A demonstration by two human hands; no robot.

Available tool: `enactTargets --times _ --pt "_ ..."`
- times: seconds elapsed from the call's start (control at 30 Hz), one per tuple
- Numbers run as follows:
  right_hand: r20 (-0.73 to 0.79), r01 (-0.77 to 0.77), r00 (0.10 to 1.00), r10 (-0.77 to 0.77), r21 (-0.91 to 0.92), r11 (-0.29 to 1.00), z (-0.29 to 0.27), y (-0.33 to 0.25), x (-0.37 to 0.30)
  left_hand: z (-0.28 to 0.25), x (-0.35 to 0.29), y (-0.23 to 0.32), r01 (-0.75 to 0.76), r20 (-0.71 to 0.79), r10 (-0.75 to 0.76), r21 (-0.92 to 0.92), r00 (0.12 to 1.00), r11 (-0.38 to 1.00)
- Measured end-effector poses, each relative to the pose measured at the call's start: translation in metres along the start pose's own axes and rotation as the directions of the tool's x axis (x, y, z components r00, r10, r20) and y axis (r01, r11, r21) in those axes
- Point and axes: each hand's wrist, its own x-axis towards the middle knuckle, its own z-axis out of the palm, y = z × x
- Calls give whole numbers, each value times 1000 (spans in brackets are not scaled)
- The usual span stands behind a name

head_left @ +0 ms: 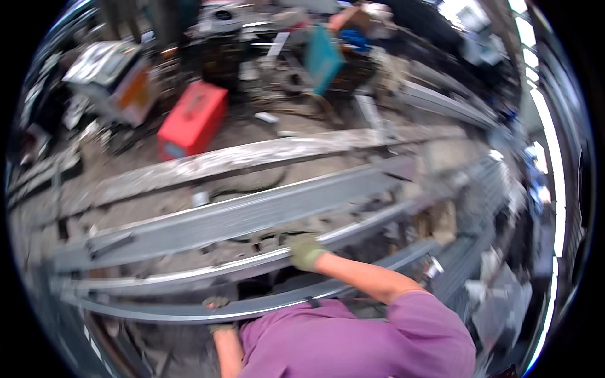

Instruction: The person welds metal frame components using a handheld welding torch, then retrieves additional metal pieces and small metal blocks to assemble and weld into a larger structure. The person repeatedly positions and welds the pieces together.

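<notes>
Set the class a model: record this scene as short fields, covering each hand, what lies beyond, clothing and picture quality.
Left hand: at near rail, partly hidden by it
Right hand: green-gloved, on middle rail; exact grip unclear
Beyond: far rail, pale beam, red box
Clothing: purple shirt
Picture: blurred

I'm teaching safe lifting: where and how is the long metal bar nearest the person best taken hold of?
Probably by both long edges, from the wearer's side, hands spread: the nearest metal bar is long, narrow and lies crosswise before the purple shirt. The gloved left hand shows at both its edges; the gloved right hand is at the next bar.
</notes>
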Motion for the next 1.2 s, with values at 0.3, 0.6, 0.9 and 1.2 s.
enactTargets --times 0.3,0.6,0.9,1.2 --pt "-21 139 990 -137 184 973 -30 -8 -105 -20 27 -34 -146 288 202 -205 936 968" --pt "407 -142 914 -16 355 924 -45 1 -87 -3 25 -52 -209 267 265 -223 926 952" --pt "468 -45 866 -176 423 905 -79 -48 -84 5 15 -52 -163 204 228 -294 952 942" --pt "236 63 968 -88 110 992 -36 -18 -68 98 -26 -33 -60 -660 253 301 707 952"
